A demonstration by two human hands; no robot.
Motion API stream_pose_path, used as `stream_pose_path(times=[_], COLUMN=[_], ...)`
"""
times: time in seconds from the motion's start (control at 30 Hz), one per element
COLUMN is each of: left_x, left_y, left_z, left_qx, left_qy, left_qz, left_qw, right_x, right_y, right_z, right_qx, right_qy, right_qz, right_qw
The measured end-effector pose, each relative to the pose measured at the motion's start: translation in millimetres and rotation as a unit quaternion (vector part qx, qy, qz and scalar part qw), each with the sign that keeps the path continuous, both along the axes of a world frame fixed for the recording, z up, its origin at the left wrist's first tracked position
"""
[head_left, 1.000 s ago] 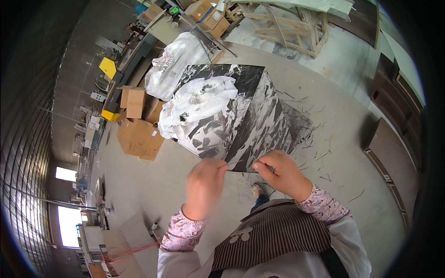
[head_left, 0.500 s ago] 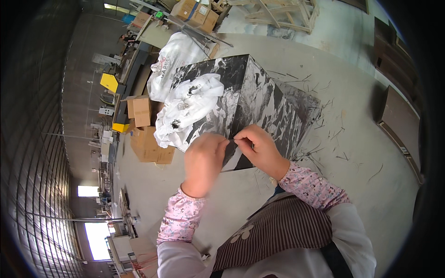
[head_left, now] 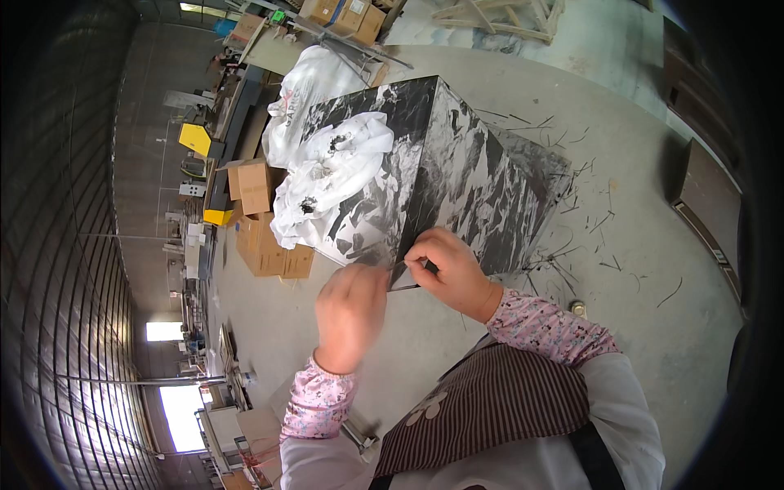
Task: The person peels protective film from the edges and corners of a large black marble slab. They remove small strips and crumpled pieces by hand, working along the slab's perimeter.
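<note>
A large box-shaped piece [head_left: 482,175] with a black-and-white marble pattern stands before me. At the near end of its long edge, my right hand [head_left: 447,265] pinches thumb and forefinger together; what lies between them, perhaps a thin dark sliver, is too small to make out. Just left of it, beside the near corner, my left hand [head_left: 349,306] has its fingers closed and slightly blurred. Its fingertips are turned away, so its hold is hidden. On the left part of the piece lies a crumpled white plastic bag [head_left: 347,167] with dark scraps on it.
Thin dark strips [head_left: 563,273] litter the floor right of the piece. Behind it on the left stands a bulging white sack [head_left: 314,86]. Cardboard boxes [head_left: 261,245] sit farther left, brown panels [head_left: 706,200] at the far right, and a wooden frame [head_left: 506,20] at the back.
Both hands have moved nearer to me along the edge, toward the near corner. The left hand has drawn slightly away from the right. The view has shifted a little.
</note>
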State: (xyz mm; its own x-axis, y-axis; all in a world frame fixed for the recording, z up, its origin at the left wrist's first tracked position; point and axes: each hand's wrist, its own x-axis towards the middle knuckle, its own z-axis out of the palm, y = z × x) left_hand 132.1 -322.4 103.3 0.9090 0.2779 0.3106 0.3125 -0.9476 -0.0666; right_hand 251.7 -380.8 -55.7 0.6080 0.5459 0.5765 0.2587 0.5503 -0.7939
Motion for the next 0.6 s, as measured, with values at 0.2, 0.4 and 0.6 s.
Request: stream_pose_path(times=[0.2, 0.4, 0.6], left_x=[-28, -40, -42], left_y=[-11, -18, -16], left_z=[-7, -24, -38], left_qx=[0.015, 0.010, 0.021], left_qy=[0.006, -0.047, -0.087], left_qz=[0.016, 0.040, 0.032], left_qw=[1.000, 0.998, 0.995], right_x=[-7, -5, -3], right_y=[-5, -5, -6], right_z=[0, 5, 6], right_qx=[0.008, 0.025, 0.023], right_qy=[-0.072, -0.113, -0.137], right_qz=[-0.004, -0.020, -0.023], right_qw=[0.997, 0.993, 0.990])
